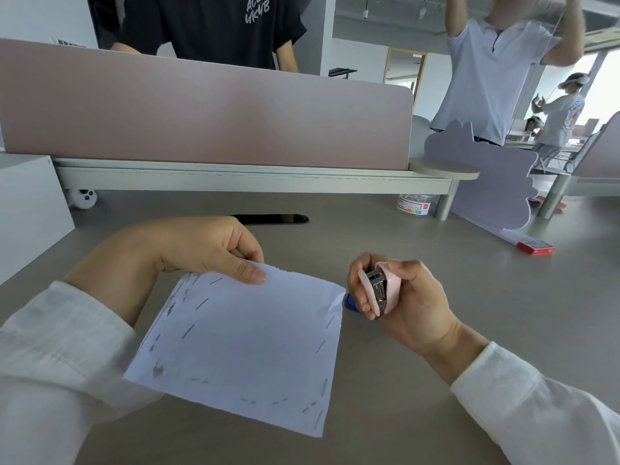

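Stapling work: sheet in one hand, tool in the other. Left hand (201,250) pinches the far edge of the paper (248,344), thumb on top and curled fingers beneath. Cannot tell whether the near end rests on the surface (436,397).

Judged advice for the step:
- Hold the pinch firm and the edge taut so the sheet does not sag when the tool bites.
- Offer a stretch of margin with no staple in it; the far edge toward the right corner looks barest.
- Bring the stapler (380,286) in square to the edge and seat the sheet fully in its mouth before squeezing.
- Mind the left thumb, which lies right on that far edge.

Paper: white, roughly square, a little rumpled at the far right corner. Staples (188,330) show as short dark dashes down the left side, along the near edge and up the right side. Smudgy grey marks sit by the left margin. Small blue object (351,302) shows on the surface just past the sheet's right corner; what it is, unclear.

Right hand (406,303) wraps the pink stapler, fingers curled round its body, metal mouth turned toward the sheet. Stapler sits just beside the paper's right corner, apart from it.
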### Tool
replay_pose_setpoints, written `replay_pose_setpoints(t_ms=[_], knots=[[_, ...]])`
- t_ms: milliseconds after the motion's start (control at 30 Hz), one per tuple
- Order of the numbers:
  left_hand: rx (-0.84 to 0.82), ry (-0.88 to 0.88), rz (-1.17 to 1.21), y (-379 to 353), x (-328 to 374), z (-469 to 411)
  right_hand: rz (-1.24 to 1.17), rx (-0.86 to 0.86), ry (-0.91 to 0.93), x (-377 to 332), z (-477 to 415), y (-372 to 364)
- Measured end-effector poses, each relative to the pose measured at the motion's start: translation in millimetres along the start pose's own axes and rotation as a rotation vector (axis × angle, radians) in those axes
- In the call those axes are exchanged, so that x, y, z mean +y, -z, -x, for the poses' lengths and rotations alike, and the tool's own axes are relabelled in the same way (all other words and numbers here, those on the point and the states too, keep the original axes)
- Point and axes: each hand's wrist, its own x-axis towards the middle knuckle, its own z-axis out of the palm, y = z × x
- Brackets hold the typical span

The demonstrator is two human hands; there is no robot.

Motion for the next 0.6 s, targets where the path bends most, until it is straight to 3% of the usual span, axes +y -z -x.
replay_pose_setpoints(t_ms=[300, 600], knots=[[0.028, -0.003, -0.008, 2.2, -0.3, 1.1, 0.006, 0.048, 0.02, 3.8, -1.7, 0.2], [0.121, -0.031, 0.008, 4.8, -3.1, 1.1, 0.192, 0.172, 0.003, 13.1, 0.9, 1.3]])
